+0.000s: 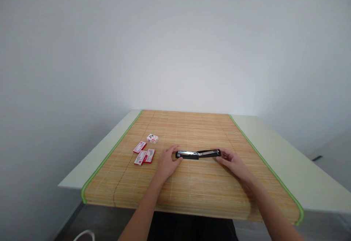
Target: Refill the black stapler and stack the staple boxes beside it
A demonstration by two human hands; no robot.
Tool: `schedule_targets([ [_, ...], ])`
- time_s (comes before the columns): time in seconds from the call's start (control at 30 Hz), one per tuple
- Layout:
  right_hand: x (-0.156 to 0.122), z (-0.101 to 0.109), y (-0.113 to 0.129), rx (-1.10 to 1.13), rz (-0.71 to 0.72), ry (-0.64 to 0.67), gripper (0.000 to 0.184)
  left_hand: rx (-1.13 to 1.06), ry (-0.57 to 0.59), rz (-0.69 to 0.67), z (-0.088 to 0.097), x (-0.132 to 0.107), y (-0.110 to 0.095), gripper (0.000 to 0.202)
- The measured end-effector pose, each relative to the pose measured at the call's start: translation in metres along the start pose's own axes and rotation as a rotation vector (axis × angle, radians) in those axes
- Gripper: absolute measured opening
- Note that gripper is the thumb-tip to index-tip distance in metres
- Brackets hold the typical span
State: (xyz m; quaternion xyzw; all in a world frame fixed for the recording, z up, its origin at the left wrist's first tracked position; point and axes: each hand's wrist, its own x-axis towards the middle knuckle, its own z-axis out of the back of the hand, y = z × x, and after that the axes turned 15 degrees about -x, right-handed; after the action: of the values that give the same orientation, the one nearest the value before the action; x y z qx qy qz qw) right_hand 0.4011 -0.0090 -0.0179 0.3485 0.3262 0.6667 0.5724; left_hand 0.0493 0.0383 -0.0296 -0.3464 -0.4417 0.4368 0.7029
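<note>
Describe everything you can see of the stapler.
The stapler is black, apparently plastic, with shiny metal strips along both halves. It is opened out, the halves spread nearly end to end with a slight bend midway. It lies crosswise over the bamboo-like mat; whether it touches the mat is unclear. The left hand grips one end, the right hand the other.

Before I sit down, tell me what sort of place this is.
Probably a simple indoor desk space, at home or in an office; I can't tell which. A white table against a plain wall, a slatted mat and an opened stapler suggest it.
</note>
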Motion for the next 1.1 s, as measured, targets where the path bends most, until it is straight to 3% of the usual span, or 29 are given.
schedule_targets([
  [0.1, -0.012, -0.002, 0.001, -0.014, -0.034, -0.076, 0.07, -0.009, -0.031, -0.016, -0.002, -0.002, -0.006, 0.059],
  [0.23, -0.031, -0.013, -0.004, -0.026, -0.062, -0.218, 0.075, 0.173, -0.217, -0.045, 0.008, -0.016, -0.023, 0.036],
  [0.37, -0.042, -0.025, -0.009, -0.088, -0.06, -0.325, 0.076, 0.517, -0.434, 0.044, 0.043, -0.034, -0.03, 0.033],
  [0.47, -0.042, -0.027, -0.008, -0.101, -0.066, -0.342, 0.072, 0.665, -0.484, 0.147, 0.071, -0.039, -0.023, 0.043],
  [0.6, -0.04, -0.025, -0.008, -0.101, -0.072, -0.329, 0.06, 0.748, -0.401, 0.19, 0.085, -0.036, -0.012, 0.04],
  [0.73, -0.041, -0.025, -0.012, -0.102, -0.079, -0.345, 0.056, 0.731, -0.344, 0.131, 0.082, -0.035, -0.015, 0.029],
  [0.8, -0.04, -0.025, -0.013, -0.095, -0.078, -0.348, 0.056, 0.643, -0.253, 0.068, 0.078, -0.036, -0.021, 0.028],
  [0.97, -0.039, -0.025, -0.013, -0.089, -0.084, -0.338, 0.058, 0.25, 0.171, -0.056, 0.052, -0.045, -0.041, 0.029],
  [1.1, -0.039, -0.026, -0.008, -0.077, -0.092, -0.329, 0.058, 0.127, 0.277, -0.095, 0.022, -0.048, -0.054, 0.029],
])
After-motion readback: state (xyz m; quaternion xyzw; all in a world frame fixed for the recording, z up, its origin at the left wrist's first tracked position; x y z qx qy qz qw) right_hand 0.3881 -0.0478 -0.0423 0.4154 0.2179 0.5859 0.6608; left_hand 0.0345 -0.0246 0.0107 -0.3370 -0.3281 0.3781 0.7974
